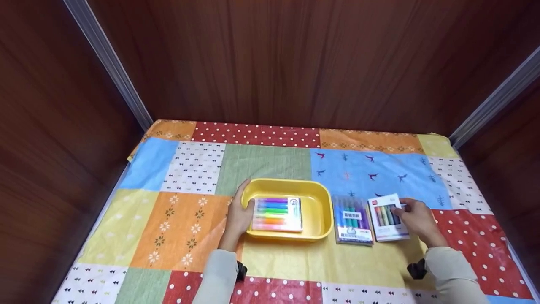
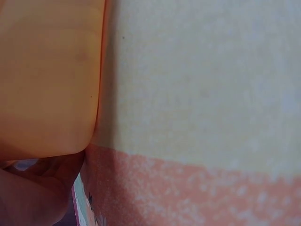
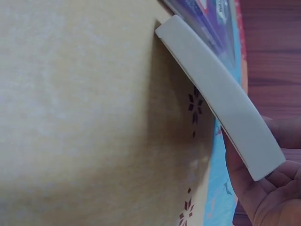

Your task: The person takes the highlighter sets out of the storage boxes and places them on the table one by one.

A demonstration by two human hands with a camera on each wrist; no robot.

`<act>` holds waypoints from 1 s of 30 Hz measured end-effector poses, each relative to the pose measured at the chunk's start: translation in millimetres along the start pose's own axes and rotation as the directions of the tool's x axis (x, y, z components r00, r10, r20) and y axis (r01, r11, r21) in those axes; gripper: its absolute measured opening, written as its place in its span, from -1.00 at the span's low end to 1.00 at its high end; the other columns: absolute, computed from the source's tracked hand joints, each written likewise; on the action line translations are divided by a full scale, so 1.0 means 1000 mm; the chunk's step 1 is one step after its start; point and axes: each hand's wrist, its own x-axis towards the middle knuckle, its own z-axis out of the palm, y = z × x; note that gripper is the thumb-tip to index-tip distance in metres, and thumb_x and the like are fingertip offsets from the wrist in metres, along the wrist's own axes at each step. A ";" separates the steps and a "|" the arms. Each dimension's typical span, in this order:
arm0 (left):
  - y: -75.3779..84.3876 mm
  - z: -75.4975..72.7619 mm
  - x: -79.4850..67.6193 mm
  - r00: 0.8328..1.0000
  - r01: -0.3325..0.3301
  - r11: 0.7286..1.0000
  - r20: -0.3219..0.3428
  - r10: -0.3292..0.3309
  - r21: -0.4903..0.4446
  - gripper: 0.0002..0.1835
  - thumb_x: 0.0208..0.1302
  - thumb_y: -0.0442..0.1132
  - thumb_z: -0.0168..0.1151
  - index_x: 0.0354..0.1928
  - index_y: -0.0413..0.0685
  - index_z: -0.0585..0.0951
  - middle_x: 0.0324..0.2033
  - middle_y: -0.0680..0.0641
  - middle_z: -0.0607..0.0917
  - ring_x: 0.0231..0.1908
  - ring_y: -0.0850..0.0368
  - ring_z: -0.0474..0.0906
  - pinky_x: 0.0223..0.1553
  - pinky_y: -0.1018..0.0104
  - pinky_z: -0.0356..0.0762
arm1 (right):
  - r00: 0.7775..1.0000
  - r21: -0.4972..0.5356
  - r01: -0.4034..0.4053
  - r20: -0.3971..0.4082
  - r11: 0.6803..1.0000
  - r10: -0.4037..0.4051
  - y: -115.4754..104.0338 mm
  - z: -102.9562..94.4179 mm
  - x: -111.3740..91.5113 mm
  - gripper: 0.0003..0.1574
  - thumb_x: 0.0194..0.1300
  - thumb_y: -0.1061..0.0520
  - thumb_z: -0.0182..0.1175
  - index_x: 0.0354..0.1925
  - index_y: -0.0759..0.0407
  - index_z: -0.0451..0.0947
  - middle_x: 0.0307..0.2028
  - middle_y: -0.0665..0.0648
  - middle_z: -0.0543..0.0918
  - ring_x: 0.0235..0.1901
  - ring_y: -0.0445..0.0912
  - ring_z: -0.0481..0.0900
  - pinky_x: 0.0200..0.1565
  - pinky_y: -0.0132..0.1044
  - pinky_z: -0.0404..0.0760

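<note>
My left hand (image 1: 239, 213) grips the left end of a yellow plastic basin (image 1: 322, 211), thumb over the rim and fingers outside. Inside the basin, toward its left, lies a clear pack of rainbow-coloured pens (image 1: 276, 214). With thumb and fingers my right hand (image 1: 417, 217) pinches the right side of a white box of coloured sticks (image 1: 392, 231). The right wrist view shows this white box (image 3: 221, 94) edge-on, tilted, with its held end raised off the cloth. Just left of it lies a clear pack of purple, blue and green pens (image 1: 352, 219).
A patchwork-patterned cloth (image 1: 270, 164) covers the table. Dark wood panels (image 1: 270, 63) stand behind and at both sides, with metal strips (image 1: 114, 63) at the corners. A black wrist device (image 1: 417, 269) sits under the right sleeve.
</note>
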 end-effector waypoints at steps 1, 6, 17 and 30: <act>-0.001 0.000 0.000 1.000 0.001 1.000 0.000 -0.001 0.004 -0.34 0.41 -0.37 0.10 0.50 0.23 0.30 0.51 -0.12 0.34 0.50 -0.24 0.22 0.52 -0.23 0.11 | 1.000 0.003 -0.004 0.005 1.000 0.004 0.000 0.001 0.000 -0.33 0.50 0.02 0.07 0.35 0.47 0.33 -0.01 0.38 0.59 -0.10 0.04 0.51 -0.18 -0.34 0.46; 0.000 -0.001 -0.002 1.000 0.011 1.000 -0.005 -0.011 0.008 -0.35 0.41 -0.36 0.12 0.49 0.24 0.32 0.50 -0.12 0.35 0.50 -0.22 0.24 0.51 -0.24 0.15 | 1.000 -0.018 0.014 -0.009 1.000 -0.014 0.003 0.004 -0.001 -0.30 0.49 0.01 0.08 0.36 0.49 0.32 -0.01 0.42 0.60 -0.11 0.05 0.53 -0.18 -0.32 0.49; -0.001 -0.003 -0.003 1.000 0.014 1.000 -0.007 -0.013 0.007 -0.34 0.41 -0.36 0.12 0.49 0.24 0.31 0.51 -0.12 0.34 0.50 -0.24 0.22 0.52 -0.24 0.13 | 1.000 -0.076 -0.021 0.015 0.997 0.022 0.010 0.003 -0.003 -0.25 0.49 -0.04 0.10 0.35 0.51 0.31 -0.02 0.44 0.59 -0.14 0.07 0.51 -0.20 -0.29 0.49; 0.003 0.000 0.001 1.000 0.004 1.000 0.000 -0.004 -0.002 -0.35 0.42 -0.34 0.11 0.50 0.25 0.31 0.51 -0.12 0.33 0.50 -0.24 0.22 0.52 -0.23 0.13 | 0.998 -0.117 -0.065 -0.017 0.991 0.063 0.015 0.003 -0.004 -0.26 0.45 -0.07 0.16 0.30 0.48 0.38 0.05 0.48 0.57 -0.09 0.15 0.54 -0.14 -0.24 0.55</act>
